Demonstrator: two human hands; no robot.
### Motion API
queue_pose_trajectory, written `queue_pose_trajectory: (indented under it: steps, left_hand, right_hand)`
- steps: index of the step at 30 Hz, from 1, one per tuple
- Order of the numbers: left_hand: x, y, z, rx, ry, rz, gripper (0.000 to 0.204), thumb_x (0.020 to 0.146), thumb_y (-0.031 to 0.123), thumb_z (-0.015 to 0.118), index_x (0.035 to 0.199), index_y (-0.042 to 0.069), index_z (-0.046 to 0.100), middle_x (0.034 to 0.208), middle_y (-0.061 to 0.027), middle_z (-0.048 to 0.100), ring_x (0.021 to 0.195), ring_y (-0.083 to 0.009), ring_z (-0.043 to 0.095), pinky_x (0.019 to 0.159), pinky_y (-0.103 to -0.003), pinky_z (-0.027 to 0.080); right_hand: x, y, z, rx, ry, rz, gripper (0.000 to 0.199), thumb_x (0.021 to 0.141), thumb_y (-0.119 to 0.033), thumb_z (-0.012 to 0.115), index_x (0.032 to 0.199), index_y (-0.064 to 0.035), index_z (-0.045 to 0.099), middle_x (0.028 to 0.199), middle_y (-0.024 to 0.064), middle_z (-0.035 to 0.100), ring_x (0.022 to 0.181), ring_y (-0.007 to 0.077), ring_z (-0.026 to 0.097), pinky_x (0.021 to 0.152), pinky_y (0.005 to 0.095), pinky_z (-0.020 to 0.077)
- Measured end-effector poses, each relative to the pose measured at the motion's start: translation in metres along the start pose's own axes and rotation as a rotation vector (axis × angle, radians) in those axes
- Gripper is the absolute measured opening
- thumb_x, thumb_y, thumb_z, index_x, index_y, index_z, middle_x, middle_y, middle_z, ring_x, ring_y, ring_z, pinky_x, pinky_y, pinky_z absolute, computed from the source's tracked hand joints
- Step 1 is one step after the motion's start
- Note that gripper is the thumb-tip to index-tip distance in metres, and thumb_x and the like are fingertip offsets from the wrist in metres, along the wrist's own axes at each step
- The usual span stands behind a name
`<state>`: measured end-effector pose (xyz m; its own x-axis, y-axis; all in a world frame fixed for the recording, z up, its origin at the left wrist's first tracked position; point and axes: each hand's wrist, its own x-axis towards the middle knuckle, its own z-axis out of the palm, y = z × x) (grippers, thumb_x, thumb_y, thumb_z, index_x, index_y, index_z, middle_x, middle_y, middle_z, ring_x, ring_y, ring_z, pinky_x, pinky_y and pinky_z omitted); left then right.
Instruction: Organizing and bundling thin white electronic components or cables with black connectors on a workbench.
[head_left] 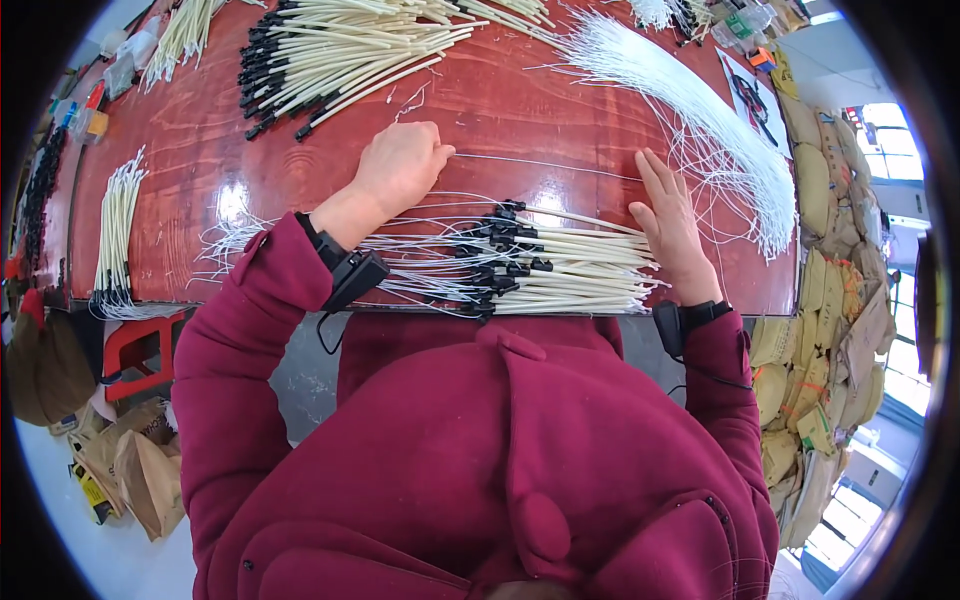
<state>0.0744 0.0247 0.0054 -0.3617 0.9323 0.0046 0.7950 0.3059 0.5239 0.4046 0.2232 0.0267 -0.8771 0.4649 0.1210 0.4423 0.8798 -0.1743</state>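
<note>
My left hand point(402, 165) is closed in a pinch on one end of a thin white string point(545, 162) above the red table. The string runs nearly straight to the right, towards the fingers of my right hand point(672, 222). That hand lies with its fingers stretched and thumb apart, beside the right ends of a bundle of cream rods point(575, 270). These rods have black end pieces point(495, 240) on their left, with loose white strings point(425, 262) trailing from them under my left wrist.
The red wooden table point(560, 120) carries a large heap of black-tipped cream rods point(345, 50) at the back. A long sheaf of white strings point(690, 110) spreads at the right. Another rod bundle point(120, 220) lies at the left. Stacked sacks point(815, 330) stand beyond the right edge.
</note>
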Motion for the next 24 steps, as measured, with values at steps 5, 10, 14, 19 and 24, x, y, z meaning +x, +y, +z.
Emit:
queue_pose_trajectory:
  steps: [5,10,14,19,24]
  left_hand:
    - [-0.001,-0.001,-0.002,-0.008,-0.007,-0.007,0.029,0.092,0.028,0.068,0.086,-0.001,0.067,0.082,-0.0204,0.07,0.083,-0.0407,0.067,0.074,-0.05,0.052]
    - [-0.002,-0.009,-0.002,0.023,0.022,0.014,0.031,0.091,0.03,0.069,0.086,0.0,0.067,0.083,-0.0202,0.07,0.083,-0.0405,0.068,0.074,-0.05,0.052]
    - [-0.007,-0.005,-0.009,0.085,-0.02,-0.057,0.031,0.09,0.032,0.07,0.083,0.002,0.067,0.083,-0.0197,0.07,0.084,-0.0405,0.068,0.075,-0.051,0.052]
    - [0.006,-0.002,-0.035,0.197,-0.02,-0.034,0.028,0.09,0.031,0.07,0.086,0.003,0.067,0.086,-0.0191,0.069,0.088,-0.0393,0.068,0.074,-0.051,0.053]
    - [0.064,-0.037,-0.034,0.402,0.246,0.101,0.019,0.091,0.021,0.067,0.098,0.004,0.064,0.094,-0.0169,0.066,0.09,-0.0381,0.067,0.075,-0.048,0.055]
  right_hand:
    - [0.006,-0.02,0.006,0.066,-0.049,-0.114,0.066,0.099,-0.043,0.051,0.148,-0.0009,0.047,0.156,0.0172,0.042,0.135,0.0378,0.043,0.116,0.046,0.0312]
    - [0.005,-0.015,0.0,0.059,-0.09,-0.129,0.061,0.096,-0.04,0.057,0.143,-0.0009,0.054,0.152,0.0136,0.048,0.132,0.0372,0.044,0.112,0.046,0.0363]
    - [0.006,-0.016,0.002,0.136,-0.057,-0.163,0.058,0.095,-0.038,0.057,0.14,-0.0003,0.057,0.151,0.0144,0.05,0.133,0.0371,0.044,0.112,0.046,0.0362]
    - [0.006,-0.018,0.002,0.167,-0.091,-0.148,0.062,0.101,-0.044,0.047,0.143,0.0014,0.054,0.152,0.0163,0.049,0.137,0.036,0.042,0.116,0.0452,0.0307]
    - [0.008,-0.022,0.0,0.212,-0.103,-0.109,0.065,0.101,-0.047,0.046,0.142,0.0023,0.055,0.152,0.0163,0.049,0.137,0.0348,0.043,0.116,0.044,0.0307]
